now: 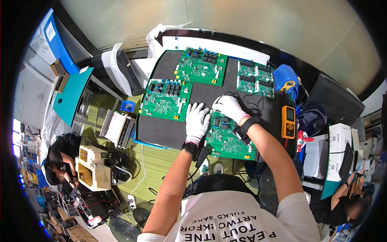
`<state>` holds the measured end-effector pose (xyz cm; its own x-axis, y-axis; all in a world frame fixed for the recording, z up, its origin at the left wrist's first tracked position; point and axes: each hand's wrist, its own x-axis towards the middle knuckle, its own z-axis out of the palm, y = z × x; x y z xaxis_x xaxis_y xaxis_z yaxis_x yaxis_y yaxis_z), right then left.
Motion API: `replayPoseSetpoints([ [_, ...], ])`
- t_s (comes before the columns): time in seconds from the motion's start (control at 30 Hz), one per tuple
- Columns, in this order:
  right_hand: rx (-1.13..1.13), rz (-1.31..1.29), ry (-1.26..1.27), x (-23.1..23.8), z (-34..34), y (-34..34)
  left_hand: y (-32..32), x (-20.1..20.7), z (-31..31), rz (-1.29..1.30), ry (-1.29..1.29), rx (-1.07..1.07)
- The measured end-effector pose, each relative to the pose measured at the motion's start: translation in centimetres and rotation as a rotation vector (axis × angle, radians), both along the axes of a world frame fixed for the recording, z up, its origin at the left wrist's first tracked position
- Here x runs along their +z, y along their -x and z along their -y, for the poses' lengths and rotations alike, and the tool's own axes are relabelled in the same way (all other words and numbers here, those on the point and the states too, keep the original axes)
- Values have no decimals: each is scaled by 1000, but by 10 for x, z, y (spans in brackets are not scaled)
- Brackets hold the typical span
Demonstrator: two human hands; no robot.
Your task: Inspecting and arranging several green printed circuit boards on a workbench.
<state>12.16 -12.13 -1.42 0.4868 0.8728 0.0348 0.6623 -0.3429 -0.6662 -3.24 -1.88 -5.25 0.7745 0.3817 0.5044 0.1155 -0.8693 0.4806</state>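
Note:
My left hand (197,122), in a white glove, lies with its fingers stretched out on the dark mat (161,131), against the left edge of the nearest green circuit board (227,143). Over that board's far edge, my right hand (229,108), also gloved in white, has its fingers bent down and drawn together. Whatever its fingertips hold is hidden beneath the glove. Dark strapped devices sit at both wrists; the right one covers part of the board. Two more green circuit boards lie beyond, one at left (167,99) and one at the far middle (201,66).
A panel of smaller green boards (255,78) lies at the far right of the mat. Near the right edge are an orange handheld meter (288,121), a blue tool station (286,78) and black cables. Other people work at the lower left (60,157) and lower right (338,205).

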Motion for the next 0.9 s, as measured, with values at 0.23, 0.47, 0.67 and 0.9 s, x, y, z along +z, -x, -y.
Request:
replayPoseSetpoints([
  [0.23, -6, -20, 6, 0, 0, -1, -1, 0, 0, -12, -6, 3],
  [0.47, 16, 38, -11, -3, -1, 1, 0, 0, 0, -15, -14, 1],
  [0.67, 24, 69, -19, -3, 0, 2, 0, -1, 0, -15, -15, -2],
  [0.9, -5, 38, -21, -3, 2, 1, -1, -2, 0, -10, -7, -4],
])
